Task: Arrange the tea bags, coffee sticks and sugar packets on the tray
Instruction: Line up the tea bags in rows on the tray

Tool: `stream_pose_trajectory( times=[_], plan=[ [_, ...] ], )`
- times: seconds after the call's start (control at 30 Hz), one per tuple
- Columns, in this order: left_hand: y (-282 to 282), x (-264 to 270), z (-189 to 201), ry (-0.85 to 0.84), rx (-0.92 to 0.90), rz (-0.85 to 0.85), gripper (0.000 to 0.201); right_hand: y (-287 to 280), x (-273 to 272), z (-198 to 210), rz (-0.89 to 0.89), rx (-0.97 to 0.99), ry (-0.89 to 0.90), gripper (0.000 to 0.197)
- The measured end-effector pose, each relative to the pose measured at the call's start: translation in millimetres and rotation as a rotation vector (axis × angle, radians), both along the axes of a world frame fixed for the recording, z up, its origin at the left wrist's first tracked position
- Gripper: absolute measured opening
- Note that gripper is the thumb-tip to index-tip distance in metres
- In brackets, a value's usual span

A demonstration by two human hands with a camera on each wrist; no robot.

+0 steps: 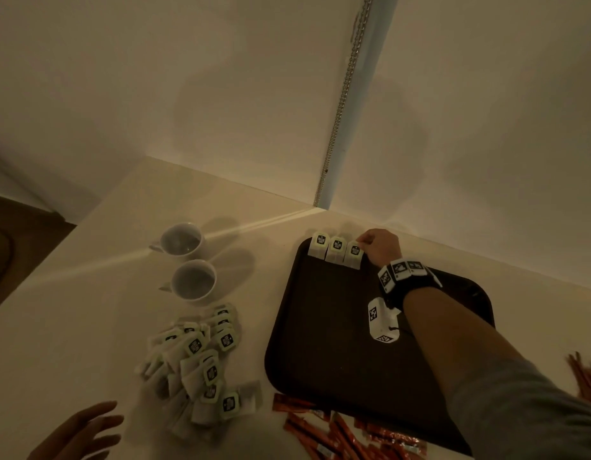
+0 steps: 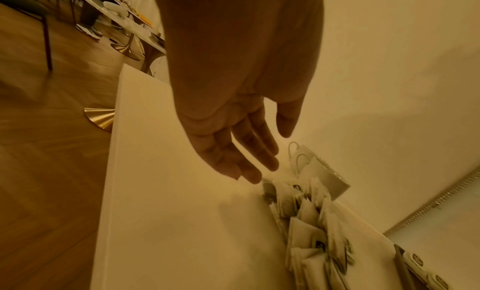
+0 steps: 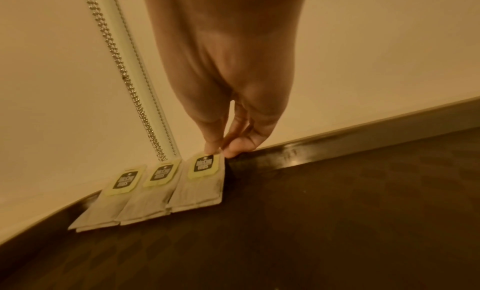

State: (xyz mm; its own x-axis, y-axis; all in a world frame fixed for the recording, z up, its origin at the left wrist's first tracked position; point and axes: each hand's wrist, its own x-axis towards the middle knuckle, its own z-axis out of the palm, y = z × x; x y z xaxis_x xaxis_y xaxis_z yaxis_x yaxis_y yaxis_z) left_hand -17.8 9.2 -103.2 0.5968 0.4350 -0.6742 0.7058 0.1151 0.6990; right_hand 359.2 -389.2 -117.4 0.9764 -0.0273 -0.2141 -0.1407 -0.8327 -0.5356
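Tea bags: three stand in a row along the tray's [image 1: 320, 343] far edge, long axes running near to far, tags at the far end. The right hand [image 1: 380, 247] pinches the third tea bag [image 1: 354, 255] at its tag, setting it down. The left hand [image 1: 85, 433], fingers relaxed and empty, hovers by the heap of tea bags [image 1: 194, 366] near the worktop's [image 1: 121, 227] front edge; next, I judge, comes a fourth.

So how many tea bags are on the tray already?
3, in a row along the tray's far edge: the left tea bag, the middle tea bag, and the right tea bag, which the right hand pinches. None looks hidden.
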Motion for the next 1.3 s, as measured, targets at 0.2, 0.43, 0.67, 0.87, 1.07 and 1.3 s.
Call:
stream_pose_trajectory(
  times=[0.2,0.43,0.67,0.87,1.07,1.3],
  plan=[
    [-13.0,-3.9,11.4,-0.012,-0.061,0.038,0.021,39.6,-35.0,21.1,0.094,0.101,-0.155,0.019],
    [-29.9,-2.0,10.2,-0.073,-0.031,-0.018,0.021,138.3,-136.3,20.3,0.758,0.176,0.103,0.028],
    [-30.2,-8.1,11.5,-0.121,-0.02,-0.044,0.02,188.7,-169.1,-9.2,0.842,-0.023,0.128,0.067],
    [-21.7,-20.1,10.7,-0.146,-0.024,-0.037,0.021,195.9,-169.6,-12.3,0.813,-0.039,0.091,0.042],
    [-20.6,-17.5,18.1,-0.201,-0.001,-0.061,0.021,184.4,-164.0,1.0,0.757,0.152,0.193,0.027],
    [-31.6,17.8,58.6,-0.376,0.008,-0.155,0.018,155.2,-142.1,57.0,0.718,0.249,0.25,0.02]
  ],
)
